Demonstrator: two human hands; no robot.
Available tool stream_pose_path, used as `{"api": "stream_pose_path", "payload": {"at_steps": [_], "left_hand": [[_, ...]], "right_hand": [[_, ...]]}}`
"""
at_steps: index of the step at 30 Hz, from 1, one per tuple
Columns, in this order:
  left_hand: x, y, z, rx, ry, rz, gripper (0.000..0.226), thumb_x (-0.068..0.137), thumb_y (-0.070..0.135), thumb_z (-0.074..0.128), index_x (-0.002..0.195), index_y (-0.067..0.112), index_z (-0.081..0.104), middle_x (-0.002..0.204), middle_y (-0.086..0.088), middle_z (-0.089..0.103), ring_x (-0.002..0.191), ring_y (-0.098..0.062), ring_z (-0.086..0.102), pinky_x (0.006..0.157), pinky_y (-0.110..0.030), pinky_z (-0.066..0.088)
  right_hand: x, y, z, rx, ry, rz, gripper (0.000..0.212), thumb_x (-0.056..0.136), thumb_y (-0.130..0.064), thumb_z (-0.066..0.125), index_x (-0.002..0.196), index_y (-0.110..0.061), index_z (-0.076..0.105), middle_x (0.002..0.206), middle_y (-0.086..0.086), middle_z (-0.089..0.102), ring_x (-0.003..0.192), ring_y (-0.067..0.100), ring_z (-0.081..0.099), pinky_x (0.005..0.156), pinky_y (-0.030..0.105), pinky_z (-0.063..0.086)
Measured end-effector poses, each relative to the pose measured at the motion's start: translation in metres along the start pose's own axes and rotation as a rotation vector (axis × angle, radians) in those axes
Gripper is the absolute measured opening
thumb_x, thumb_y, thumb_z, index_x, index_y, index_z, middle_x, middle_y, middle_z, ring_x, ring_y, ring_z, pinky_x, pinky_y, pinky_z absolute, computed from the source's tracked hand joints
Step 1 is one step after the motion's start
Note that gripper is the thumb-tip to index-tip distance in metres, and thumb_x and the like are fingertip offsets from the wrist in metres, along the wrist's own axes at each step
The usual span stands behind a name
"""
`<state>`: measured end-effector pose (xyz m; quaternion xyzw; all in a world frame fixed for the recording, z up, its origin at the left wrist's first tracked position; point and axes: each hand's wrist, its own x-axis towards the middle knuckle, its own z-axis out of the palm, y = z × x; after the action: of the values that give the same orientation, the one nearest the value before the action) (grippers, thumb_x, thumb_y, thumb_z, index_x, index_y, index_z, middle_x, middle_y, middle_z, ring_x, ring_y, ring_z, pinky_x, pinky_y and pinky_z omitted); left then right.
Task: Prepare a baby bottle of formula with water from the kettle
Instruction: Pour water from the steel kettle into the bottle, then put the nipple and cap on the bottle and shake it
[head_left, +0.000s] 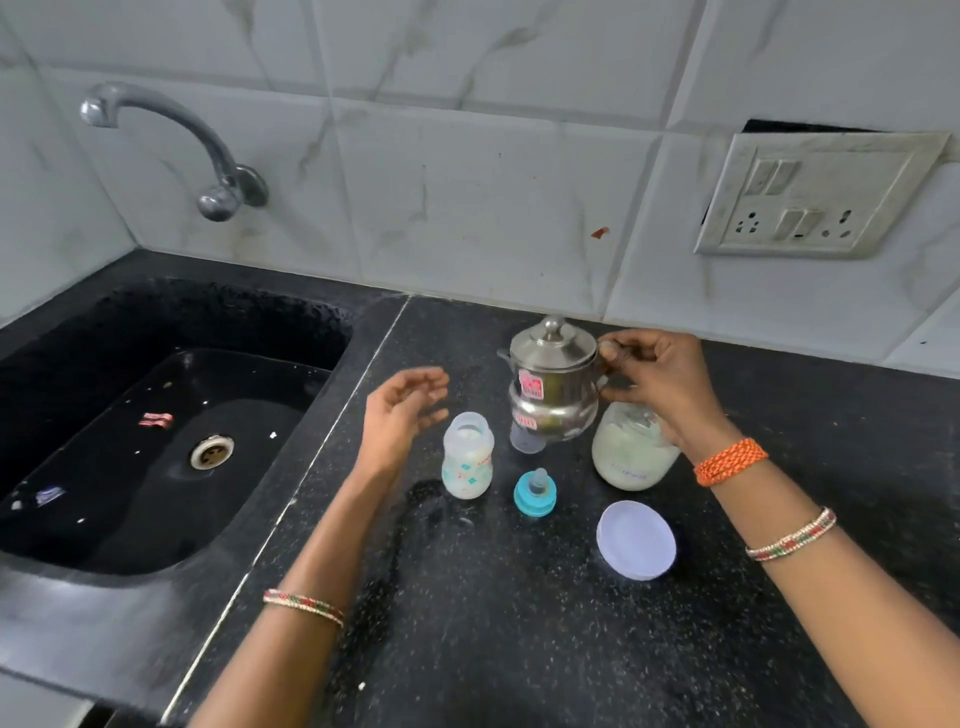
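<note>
Black stone makes up the whole worktop, with a sink sunk into its left part and a tap on the tiled wall above it. Moving right, the left hand hovers above the table, fingers loosely spread and empty, just left of the baby bottle. That bottle stands upright, its mouth uncovered and facing up, with what looks like pale powder or liquid at the bottom. Its blue teat ring lies on the table just to its right. Behind and to the right stands the steel kettle, lid on. The right hand is at the kettle's right side, fingers curled at the handle; whether it truly grips is unclear. Below that hand sits the open formula jar, its white lid lying nearer. Pouring likely means carrying the kettle leftward over the bottle's mouth, with the left hand nearest to steady it.
</note>
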<state>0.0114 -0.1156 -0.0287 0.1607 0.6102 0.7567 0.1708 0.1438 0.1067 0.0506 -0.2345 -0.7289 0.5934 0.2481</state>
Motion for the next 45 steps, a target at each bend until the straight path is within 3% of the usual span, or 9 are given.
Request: {"api": "stream_pose_path", "payload": {"at_steps": [7, 12, 21, 24, 27, 32, 35, 40, 45], "left_hand": [[0.119, 0.037, 0.083, 0.425, -0.443, 0.002, 0.031, 0.085, 0.000, 0.054, 0.115, 0.009, 0.057, 0.094, 0.006, 0.064, 0.081, -0.002, 0.060, 0.077, -0.019, 0.050], [0.184, -0.007, 0.107, 0.449, -0.435, -0.188, 0.039, 0.087, -0.013, 0.045, 0.124, -0.004, 0.053, 0.090, -0.002, 0.063, 0.084, -0.015, 0.059, 0.078, -0.027, 0.048], [0.223, -0.041, 0.095, 0.653, -0.418, -0.066, 0.048, 0.084, -0.008, 0.045, 0.126, 0.012, 0.059, 0.124, -0.007, 0.064, 0.117, -0.021, 0.058, 0.107, -0.047, 0.041], [0.216, -0.031, 0.097, 0.651, -0.420, -0.078, 0.046, 0.087, -0.008, 0.047, 0.130, 0.008, 0.054, 0.129, -0.010, 0.060, 0.121, -0.023, 0.055, 0.109, -0.046, 0.039], [0.195, -0.010, 0.091, 0.659, -0.396, -0.049, 0.052, 0.087, -0.010, 0.044, 0.137, 0.005, 0.044, 0.141, -0.011, 0.049, 0.130, -0.024, 0.047, 0.109, -0.033, 0.037], [0.125, 0.031, 0.060, 0.507, -0.222, 0.187, 0.054, 0.087, -0.013, 0.037, 0.135, 0.010, 0.045, 0.135, -0.001, 0.050, 0.127, -0.014, 0.046, 0.089, -0.003, 0.040], [0.072, 0.031, 0.034, 0.422, -0.085, 0.256, 0.051, 0.085, -0.016, 0.039, 0.130, 0.006, 0.050, 0.126, -0.001, 0.055, 0.117, -0.011, 0.053, 0.095, -0.011, 0.043], [0.002, -0.012, 0.003, 0.431, -0.006, 0.120, 0.056, 0.076, -0.024, 0.037, 0.118, 0.007, 0.056, 0.117, -0.005, 0.060, 0.112, -0.024, 0.059, 0.101, -0.040, 0.045], [-0.029, -0.044, -0.010, 0.444, -0.217, -0.050, 0.057, 0.071, -0.003, 0.061, 0.124, 0.016, 0.050, 0.127, -0.007, 0.059, 0.121, -0.023, 0.055, 0.105, -0.043, 0.042]], "right_hand": [[0.094, 0.007, -0.014, 0.007, -0.014, -0.090, 0.016, 0.084, -0.005, 0.068, 0.080, -0.020, 0.069, 0.083, 0.004, 0.070, 0.081, 0.019, 0.068, 0.070, 0.034, 0.059], [0.146, 0.057, -0.010, 0.087, -0.086, 0.051, 0.013, 0.082, 0.000, 0.067, 0.081, -0.012, 0.067, 0.083, 0.008, 0.066, 0.080, 0.021, 0.065, 0.073, 0.034, 0.060], [0.192, 0.104, -0.003, 0.223, -0.191, 0.275, 0.012, 0.088, 0.005, 0.057, 0.090, -0.007, 0.060, 0.093, 0.010, 0.063, 0.088, 0.019, 0.065, 0.084, 0.037, 0.057], [0.188, 0.083, -0.009, 0.017, -0.268, 0.309, 0.030, 0.090, -0.004, 0.058, 0.119, -0.011, 0.052, 0.113, 0.006, 0.055, 0.109, 0.022, 0.057, 0.095, 0.045, 0.051], [0.161, 0.040, -0.020, -0.252, -0.147, 0.096, 0.057, 0.090, -0.012, 0.061, 0.140, -0.019, 0.033, 0.128, 0.002, 0.045, 0.114, 0.017, 0.048, 0.096, 0.036, 0.045], [0.038, -0.004, -0.013, -0.116, 0.017, -0.229, 0.026, 0.081, -0.016, 0.061, 0.104, -0.027, 0.064, 0.093, -0.004, 0.070, 0.084, 0.008, 0.065, 0.079, 0.023, 0.053], [-0.040, 0.026, 0.024, -0.217, -0.079, -0.120, 0.029, 0.080, -0.006, 0.060, 0.104, -0.023, 0.063, 0.083, -0.001, 0.065, 0.071, 0.008, 0.060, 0.070, 0.026, 0.049], [-0.091, 0.080, 0.056, -0.812, -0.357, 0.025, 0.065, 0.081, -0.026, 0.067, 0.139, -0.025, 0.036, 0.125, 0.004, 0.044, 0.117, 0.024, 0.043, 0.092, 0.036, 0.044], [-0.084, 0.079, 0.061, -0.847, -0.332, -0.070, 0.036, 0.081, -0.010, 0.062, 0.115, -0.016, 0.053, 0.117, 0.009, 0.054, 0.110, 0.029, 0.051, 0.083, 0.032, 0.041]]}}
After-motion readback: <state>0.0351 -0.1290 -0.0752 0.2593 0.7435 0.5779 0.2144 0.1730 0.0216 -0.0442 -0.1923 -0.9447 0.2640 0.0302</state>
